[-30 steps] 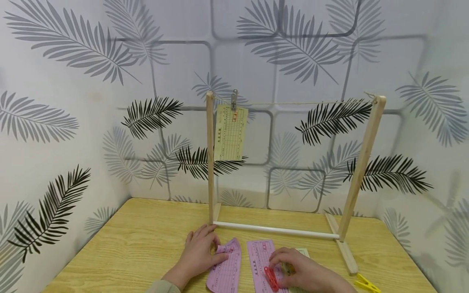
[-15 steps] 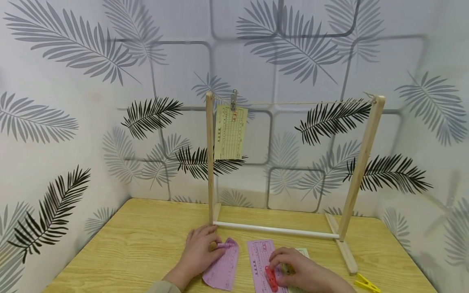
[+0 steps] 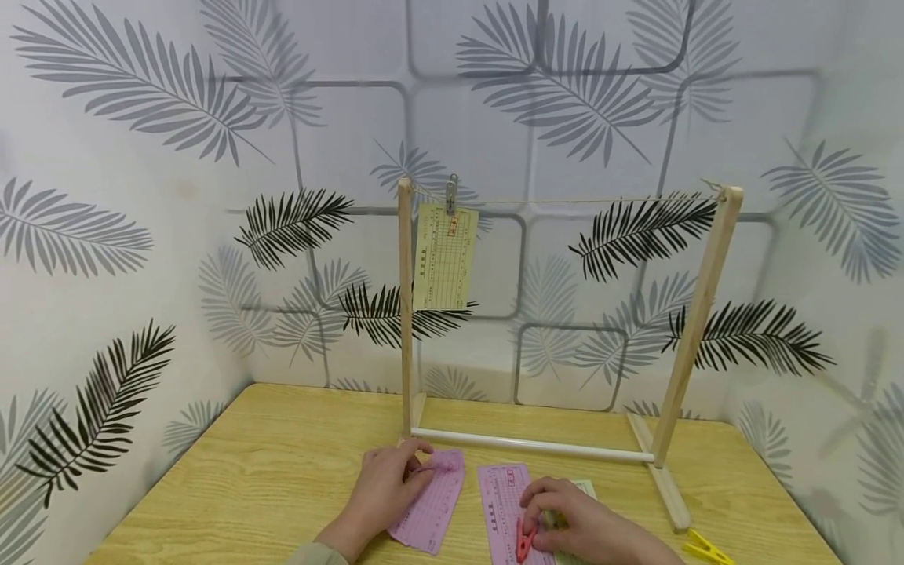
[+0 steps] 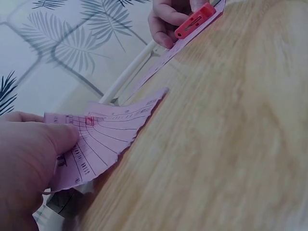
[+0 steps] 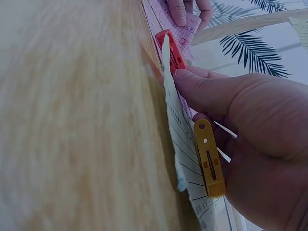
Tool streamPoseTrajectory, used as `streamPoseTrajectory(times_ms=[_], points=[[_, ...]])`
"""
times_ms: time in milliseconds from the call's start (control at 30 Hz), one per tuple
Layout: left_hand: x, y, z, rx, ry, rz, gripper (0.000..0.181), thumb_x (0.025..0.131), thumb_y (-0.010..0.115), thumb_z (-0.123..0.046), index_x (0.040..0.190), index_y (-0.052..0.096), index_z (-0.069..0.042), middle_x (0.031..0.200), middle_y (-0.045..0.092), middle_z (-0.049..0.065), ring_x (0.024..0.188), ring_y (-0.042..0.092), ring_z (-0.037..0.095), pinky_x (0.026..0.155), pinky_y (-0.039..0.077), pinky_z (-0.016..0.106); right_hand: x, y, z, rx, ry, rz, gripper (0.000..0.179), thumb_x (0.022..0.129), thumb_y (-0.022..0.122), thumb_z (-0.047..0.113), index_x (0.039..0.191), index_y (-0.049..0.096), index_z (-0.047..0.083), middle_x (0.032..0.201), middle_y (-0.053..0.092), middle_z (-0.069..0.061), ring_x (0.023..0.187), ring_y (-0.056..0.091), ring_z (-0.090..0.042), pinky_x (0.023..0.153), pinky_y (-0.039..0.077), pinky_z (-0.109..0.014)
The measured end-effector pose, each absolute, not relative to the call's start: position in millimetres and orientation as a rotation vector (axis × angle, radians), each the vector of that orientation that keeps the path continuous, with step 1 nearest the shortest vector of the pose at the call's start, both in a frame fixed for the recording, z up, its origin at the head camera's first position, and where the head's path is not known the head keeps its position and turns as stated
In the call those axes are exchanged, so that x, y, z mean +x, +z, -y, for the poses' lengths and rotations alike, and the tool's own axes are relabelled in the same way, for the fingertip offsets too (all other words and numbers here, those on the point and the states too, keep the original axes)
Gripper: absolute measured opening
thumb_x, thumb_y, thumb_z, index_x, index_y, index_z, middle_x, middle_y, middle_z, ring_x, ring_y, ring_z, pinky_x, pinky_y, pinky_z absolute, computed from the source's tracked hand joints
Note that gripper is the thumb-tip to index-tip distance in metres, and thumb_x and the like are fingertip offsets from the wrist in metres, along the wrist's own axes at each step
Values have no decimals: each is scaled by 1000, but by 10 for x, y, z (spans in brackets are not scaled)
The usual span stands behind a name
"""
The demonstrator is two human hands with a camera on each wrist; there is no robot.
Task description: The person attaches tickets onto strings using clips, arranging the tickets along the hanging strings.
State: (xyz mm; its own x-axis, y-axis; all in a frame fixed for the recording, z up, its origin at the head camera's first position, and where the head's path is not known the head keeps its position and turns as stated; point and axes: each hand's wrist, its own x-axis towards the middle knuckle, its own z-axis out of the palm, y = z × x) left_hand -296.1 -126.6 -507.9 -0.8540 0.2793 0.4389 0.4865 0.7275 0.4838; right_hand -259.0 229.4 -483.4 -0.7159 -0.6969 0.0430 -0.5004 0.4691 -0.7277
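My left hand (image 3: 384, 488) pinches the upper end of a pink printed slip (image 3: 429, 510) between thumb and fingers. In the left wrist view that slip (image 4: 103, 142) bends up off the table beneath the thumb. My right hand (image 3: 575, 519) holds a red plastic clothespin (image 3: 524, 543) between thumb and fingertips, over a second pink slip (image 3: 501, 498) lying on the table. Under the right palm, a dark yellow clothespin (image 5: 210, 161) rests by a pale green slip (image 5: 185, 154), as the right wrist view shows.
Behind the hands stands a wooden frame (image 3: 695, 329) with a string (image 3: 565, 199) across its top and a white bar (image 3: 530, 443) low down. A metal clip (image 3: 451, 196) hangs a yellow-green slip (image 3: 443, 263) from the string. A yellow clothespin (image 3: 706, 548) lies far right.
The left hand's pink slip has straightened at its top corner, and its lower end has swung left. My left fingers have shifted slightly. The red clothespin has turned in my right fingers.
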Motion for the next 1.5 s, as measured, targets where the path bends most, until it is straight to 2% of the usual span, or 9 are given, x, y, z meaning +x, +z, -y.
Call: streamPoseTrajectory(times_ms=[133,233,367,467,533,767,1133,1400,1500], points=[[-2979,-5068,1266,-548,-954,2607,62,98,86,-15,153,59,-14,84,64,-18,70,52,2,107,41,61,-2582,-4820,-2283,-958,-1109,-2453,5,104,78,19,103,74,18,139,61,3,128,49,-19,112,42,-43],[-2990,-5068,1272,-516,-1014,2613,75,97,87,-13,161,50,-11,84,67,-18,68,53,1,98,50,47,-2580,-4813,-2282,-949,-1147,-2449,8,104,79,22,104,73,17,134,63,1,124,51,-20,109,44,-40],[-2992,-5067,1281,-500,-1087,2593,54,94,90,-11,140,62,-11,84,70,-15,69,54,3,66,50,28,-2578,-4814,-2285,-864,-1174,-2466,23,100,84,21,120,72,18,129,63,-1,118,54,-22,102,47,-35],[-2988,-5055,1280,-500,-1136,2576,36,94,90,-11,122,67,-15,84,72,-12,68,55,4,62,48,25,-2582,-4823,-2287,-831,-1160,-2460,44,101,84,23,143,69,20,139,62,-2,124,54,-25,106,48,-35],[-2989,-5052,1277,-501,-1153,2567,31,95,88,-10,119,69,-18,85,73,-12,69,57,3,62,49,25,-2591,-4836,-2285,-884,-1130,-2470,49,103,81,27,150,67,21,147,62,-2,130,53,-24,110,47,-38],[-2993,-5043,1279,-493,-1175,2535,25,101,80,-8,123,72,-19,89,78,-9,70,60,4,63,51,25,-2610,-4857,-2275,-1086,-1084,-2519,20,105,78,26,125,79,23,138,63,0,125,51,-16,108,45,-37],[-2986,-4988,1280,-471,-1263,2486,28,102,78,-7,127,69,-17,91,80,-6,73,63,5,67,53,26,-2617,-4777,-2298,-877,-1089,-2509,20,100,84,22,119,79,26,141,63,1,130,55,-25,113,48,-37],[-3002,-4919,1234,-438,-1317,2464,31,104,77,-9,131,70,-19,91,78,-11,82,64,10,73,52,28,-2626,-4801,-2281,-828,-1249,-2465,21,100,84,16,118,75,15,121,70,-2,107,61,-19,93,53,-31],[-2997,-4863,1219,-430,-1373,2436,31,104,75,-8,132,69,-19,92,78,-10,82,64,12,72,53,28,-2628,-4773,-2262,-701,-1290,-2471,20,101,82,17,119,75,16,116,72,0,109,63,-23,93,55,-37]])
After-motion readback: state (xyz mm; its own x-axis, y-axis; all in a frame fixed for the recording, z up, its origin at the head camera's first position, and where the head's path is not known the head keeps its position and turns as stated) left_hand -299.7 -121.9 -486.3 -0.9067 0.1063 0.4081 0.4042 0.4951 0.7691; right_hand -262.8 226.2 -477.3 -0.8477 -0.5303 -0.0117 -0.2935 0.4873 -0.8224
